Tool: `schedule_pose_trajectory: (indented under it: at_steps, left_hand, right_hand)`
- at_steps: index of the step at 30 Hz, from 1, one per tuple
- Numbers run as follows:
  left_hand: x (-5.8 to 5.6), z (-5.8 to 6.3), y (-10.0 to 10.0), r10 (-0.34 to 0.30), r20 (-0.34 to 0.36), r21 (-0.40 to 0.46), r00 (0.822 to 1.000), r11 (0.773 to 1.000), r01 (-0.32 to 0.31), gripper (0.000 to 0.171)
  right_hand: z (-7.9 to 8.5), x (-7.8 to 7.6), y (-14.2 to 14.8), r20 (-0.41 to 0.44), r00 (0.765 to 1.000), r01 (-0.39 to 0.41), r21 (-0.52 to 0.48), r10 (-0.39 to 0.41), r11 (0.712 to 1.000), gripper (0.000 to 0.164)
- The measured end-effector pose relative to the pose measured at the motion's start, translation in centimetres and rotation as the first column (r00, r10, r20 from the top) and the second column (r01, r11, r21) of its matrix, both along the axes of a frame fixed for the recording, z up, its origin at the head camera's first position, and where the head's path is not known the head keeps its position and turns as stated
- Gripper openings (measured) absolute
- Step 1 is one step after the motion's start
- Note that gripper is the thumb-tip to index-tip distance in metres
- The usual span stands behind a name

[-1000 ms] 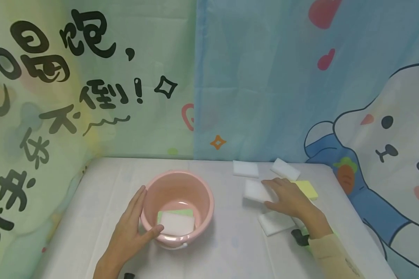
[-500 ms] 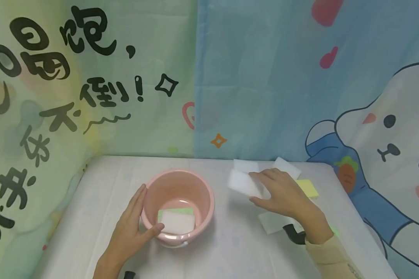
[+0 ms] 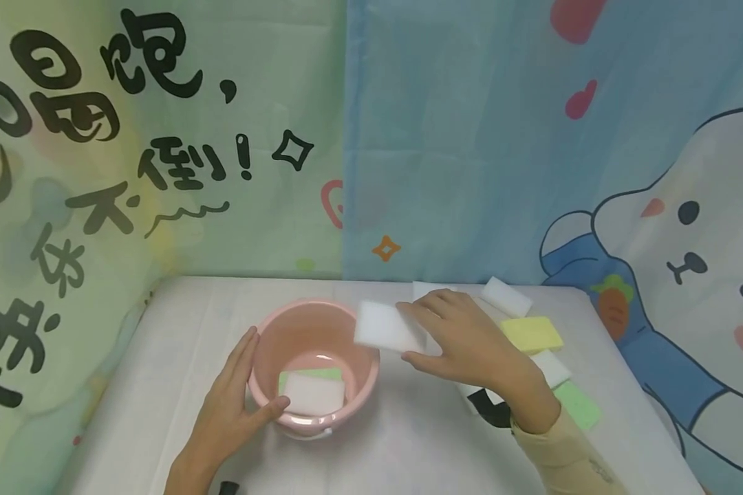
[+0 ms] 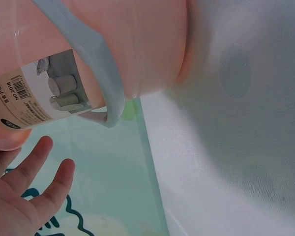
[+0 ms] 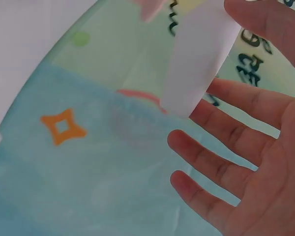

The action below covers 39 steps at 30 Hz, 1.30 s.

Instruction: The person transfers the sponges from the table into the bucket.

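Note:
My right hand (image 3: 470, 344) pinches a white sponge block (image 3: 384, 326) between thumb and fingers, holding it over the right rim of a pink bucket (image 3: 278, 337). In the right wrist view the sponge's edge shows between the thumb and the nearer fingertips, and the other fingers are extended. My left hand (image 3: 219, 412) rests against the bucket's left side, fingers fairly straight, thumb at the near rim. Inside the bucket a white sponge (image 3: 314, 395) lies over a green one (image 3: 331, 374). The left wrist view shows the bucket's pale handle (image 4: 96, 51) and label (image 4: 32, 96).
On the white-covered table (image 3: 402, 454), right of the bucket, lie a yellow sponge (image 3: 532, 334), a green sponge (image 3: 577, 404) and several white ones, some partly hidden by the right hand. A printed curtain (image 3: 446, 137) hangs behind the table.
My right hand has lifted the white sponge from among the others and carried it left to the bucket's rim. The left hand has stayed in place on the bucket.

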<state>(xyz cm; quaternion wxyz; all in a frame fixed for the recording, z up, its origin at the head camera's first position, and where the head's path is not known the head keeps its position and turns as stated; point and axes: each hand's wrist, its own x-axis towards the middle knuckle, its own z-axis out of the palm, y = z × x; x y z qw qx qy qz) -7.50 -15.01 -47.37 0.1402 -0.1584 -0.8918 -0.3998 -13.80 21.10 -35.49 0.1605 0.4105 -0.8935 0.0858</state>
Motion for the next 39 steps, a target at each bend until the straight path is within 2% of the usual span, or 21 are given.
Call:
schedule_pose_trajectory:
  at_steps: [7,12,19,27,31,39]
  left_hand:
    - [-0.1,-0.2,0.0,-0.009,-0.005,0.005,1.000,1.000,0.009,0.102]
    - [-0.2,-0.3,0.0,-0.006,0.001,0.006,1.000,1.000,0.006,0.102]
    - [-0.1,-0.3,0.0,-0.003,-0.003,0.007,1.000,1.000,0.003,0.103]
    - [-0.2,-0.4,0.0,-0.002,-0.008,0.013,1.000,1.000,0.002,0.103]
    - [-0.3,-0.4,0.0,-0.005,-0.009,0.017,1.000,1.000,0.005,0.102]
    - [-0.2,-0.4,-0.1,-0.009,-0.023,0.010,1.000,1.000,0.009,0.102]
  right_hand:
    - [0.4,0.1,-3.3,-0.022,0.996,-0.081,0.026,0.082,0.996,0.063]
    - [0.4,0.2,-5.3,-0.025,0.994,-0.106,0.044,0.107,0.993,0.060]
    - [-0.1,0.3,-7.6,-0.002,0.995,-0.099,0.099,0.100,0.990,0.060]
    - [-1.6,0.6,-9.8,0.111,0.992,-0.088,0.207,0.066,0.974,0.061]
    - [-2.2,0.6,-10.2,0.149,0.987,-0.102,0.243,0.066,0.965,0.062]
    - [-2.8,0.6,-10.4,0.165,0.984,-0.112,0.250,0.072,0.962,0.064]
